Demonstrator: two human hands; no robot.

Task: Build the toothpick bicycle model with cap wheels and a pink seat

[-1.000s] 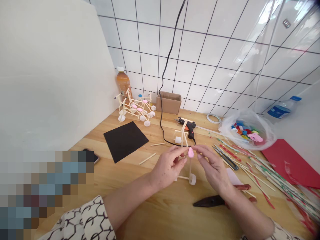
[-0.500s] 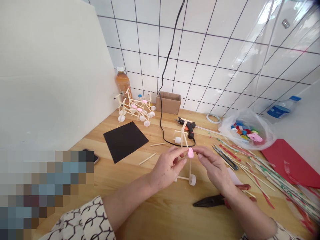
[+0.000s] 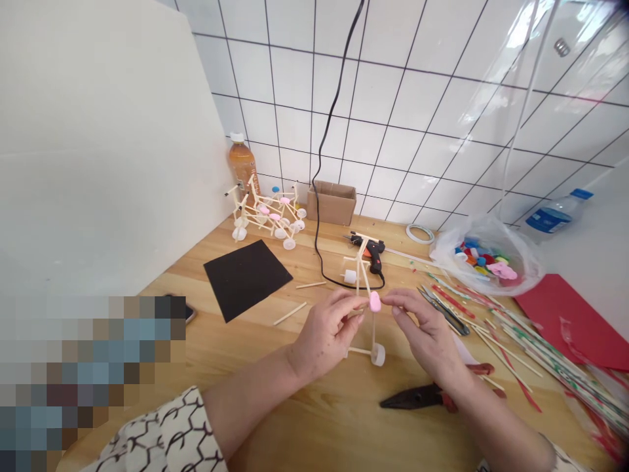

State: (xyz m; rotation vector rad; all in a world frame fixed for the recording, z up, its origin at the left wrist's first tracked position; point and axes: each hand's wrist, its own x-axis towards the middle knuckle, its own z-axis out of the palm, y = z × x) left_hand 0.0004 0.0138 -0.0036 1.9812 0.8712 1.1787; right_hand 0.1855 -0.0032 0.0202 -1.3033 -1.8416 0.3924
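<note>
A small tricycle model (image 3: 373, 331) made of pale wooden sticks stands in front of me, with white bottle-cap wheels and a pink seat piece (image 3: 375, 301) on its frame. From the left, my left hand (image 3: 331, 328) holds the frame just below the seat, its index finger against the pink piece. To the right of the seat, my right hand (image 3: 425, 331) has its fingers stretched out and its thumb apart, the index fingertip close to the seat's edge. The left hand covers part of the lower frame.
Behind the model lies a black glue gun (image 3: 368, 249) with its cord. Pliers (image 3: 417, 396) and snips (image 3: 445, 311) lie at right, near sticks and a bag of caps (image 3: 486, 262). Finished models (image 3: 270, 213) stand back left, behind a black sheet (image 3: 248, 278).
My right hand has drawn slightly away from the pink seat, widening the gap beside it. The left hand and the model stay nearly in place.
</note>
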